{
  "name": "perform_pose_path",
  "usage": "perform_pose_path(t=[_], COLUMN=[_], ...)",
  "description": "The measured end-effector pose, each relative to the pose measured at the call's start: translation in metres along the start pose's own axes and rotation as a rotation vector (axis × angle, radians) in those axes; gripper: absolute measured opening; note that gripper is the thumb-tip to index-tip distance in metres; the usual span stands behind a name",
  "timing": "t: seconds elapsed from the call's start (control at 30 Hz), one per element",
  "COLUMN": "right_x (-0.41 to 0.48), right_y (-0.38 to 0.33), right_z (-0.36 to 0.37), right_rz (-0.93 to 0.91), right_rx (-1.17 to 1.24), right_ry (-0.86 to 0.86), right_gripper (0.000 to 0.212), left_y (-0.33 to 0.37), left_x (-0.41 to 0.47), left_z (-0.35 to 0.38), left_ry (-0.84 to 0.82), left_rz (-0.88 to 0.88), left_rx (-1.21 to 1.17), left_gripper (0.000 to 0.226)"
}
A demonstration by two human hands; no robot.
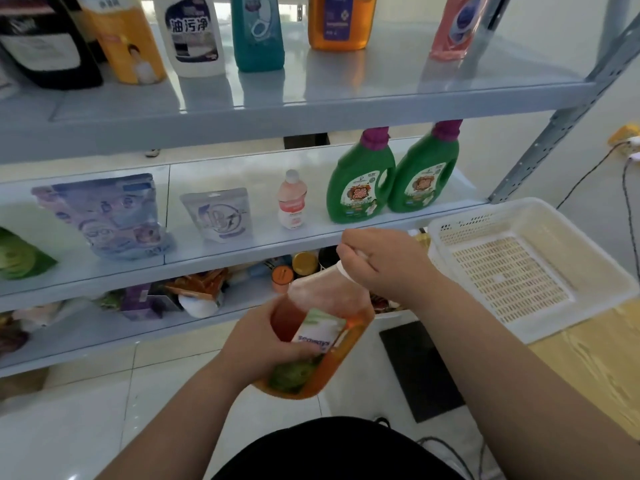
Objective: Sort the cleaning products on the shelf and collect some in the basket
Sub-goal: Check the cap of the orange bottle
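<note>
- Closest to me, my left hand (256, 336) grips the lower body of the orange bottle (322, 327), with the fingers curled round its left side and over the label.
- Held that way, the bottle is in the air in front of my waist, above the tiled floor, and touches neither shelf nor basket.
- Its long axis is tilted: the base points down and back toward me, and the neck rises away from me and to the right.
- Further up, my right hand (384, 265) is closed round the white cap (341, 270), fingers wrapped over the top so that most of the cap is hidden.
- I cannot tell whether that hand is twisting the cap or only steadying it.
- Beyond and to the right of that hand sits the white basket (512, 271) on the wooden table (595, 358), with nothing in it that I can see.
- My right hand is the nearer one to it, and the neck already leans that way.
- I judge the next move to be a carry to the right and slightly forward, cap end leading, with the base lifted over the basket's near rim.
- Straight ahead, the middle shelf (242, 251) holds two green jugs (362, 181), a small pink bottle (292, 199) and some pouches, all well apart from my hands.
- Farthest off, a row of taller bottles stands on the top shelf.
</note>
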State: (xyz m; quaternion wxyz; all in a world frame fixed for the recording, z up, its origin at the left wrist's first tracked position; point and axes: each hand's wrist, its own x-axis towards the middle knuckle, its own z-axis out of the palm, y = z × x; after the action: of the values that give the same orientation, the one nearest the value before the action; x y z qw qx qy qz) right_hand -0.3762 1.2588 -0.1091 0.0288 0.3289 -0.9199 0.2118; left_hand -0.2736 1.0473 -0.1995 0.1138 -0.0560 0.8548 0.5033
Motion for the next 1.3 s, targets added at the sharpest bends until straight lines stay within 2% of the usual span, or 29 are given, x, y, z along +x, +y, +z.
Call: perform_pose_path(t=[0.07,0.13,0.27,0.37,0.4,0.5,0.57,0.63,0.7,0.77,0.8,0.93,0.97,1.03,1.07,1.13,1.2,1.3], right_x=[0.001,0.005,0.019,0.021,0.021,0.023,0.029,0.032,0.030,0.028,0.029,0.036,0.036,0.033,0.031,0.026,0.025,0.028], right_y=[0.019,0.038,0.063,0.077,0.080,0.086,0.086,0.088,0.090,0.088,0.086,0.075,0.074,0.073,0.072,0.067,0.058,0.049], right_z=[-0.010,-0.019,-0.024,-0.027,-0.031,-0.032,-0.027,-0.024,-0.028,-0.029,-0.028,-0.017,-0.015,-0.018,-0.021,-0.024,-0.022,-0.014], right_rz=[-0.034,0.037,0.213,0.128,0.093,0.185,0.236,0.209,0.172,0.128,0.145,0.242,0.223,0.188,0.163,0.112,0.164,0.269], right_rx=[0.194,0.289,-0.001,0.120,0.195,0.287,0.113,0.085,0.256,0.364,0.357,0.080,0.062,0.197,0.272,0.396,0.431,0.082], right_ry=[-0.072,-0.167,-0.381,-0.420,-0.441,-0.420,-0.418,-0.418,-0.433,-0.454,-0.446,-0.406,-0.399,-0.404,-0.414,-0.412,-0.389,-0.320], right_gripper=[0.020,0.017,0.042,0.012,0.016,0.031,0.043,0.029,0.006,0.028,0.030,0.043,0.039,0.010,0.010,0.035,0.037,0.049], left_y=[0.005,0.012,0.027,0.031,0.031,0.029,0.030,0.032,0.033,0.033,0.032,0.027,0.026,0.025,0.025,0.023,0.022,0.022], left_x=[0.003,0.008,0.021,0.027,0.028,0.033,0.036,0.038,0.039,0.040,0.040,0.037,0.036,0.033,0.032,0.030,0.029,0.028], left_z=[0.012,0.029,0.052,0.060,0.063,0.069,0.070,0.068,0.067,0.064,0.063,0.054,0.051,0.045,0.042,0.036,0.032,0.028], left_ry=[0.003,0.091,0.185,0.215,0.236,0.269,0.267,0.263,0.262,0.266,0.266,0.251,0.250,0.255,0.261,0.264,0.257,0.234], left_rz=[-0.032,-0.077,-0.091,-0.110,-0.132,-0.180,-0.180,-0.177,-0.186,-0.199,-0.199,-0.180,-0.172,-0.157,-0.149,-0.132,-0.115,-0.095], left_rx=[-0.060,-0.008,0.140,0.148,0.140,0.153,0.168,0.165,0.157,0.156,0.157,0.180,0.183,0.177,0.178,0.181,0.187,0.199], left_gripper=[0.067,0.068,0.062,0.063,0.063,0.061,0.061,0.061,0.063,0.065,0.066,0.071,0.068,0.069,0.071,0.072,0.072,0.069])
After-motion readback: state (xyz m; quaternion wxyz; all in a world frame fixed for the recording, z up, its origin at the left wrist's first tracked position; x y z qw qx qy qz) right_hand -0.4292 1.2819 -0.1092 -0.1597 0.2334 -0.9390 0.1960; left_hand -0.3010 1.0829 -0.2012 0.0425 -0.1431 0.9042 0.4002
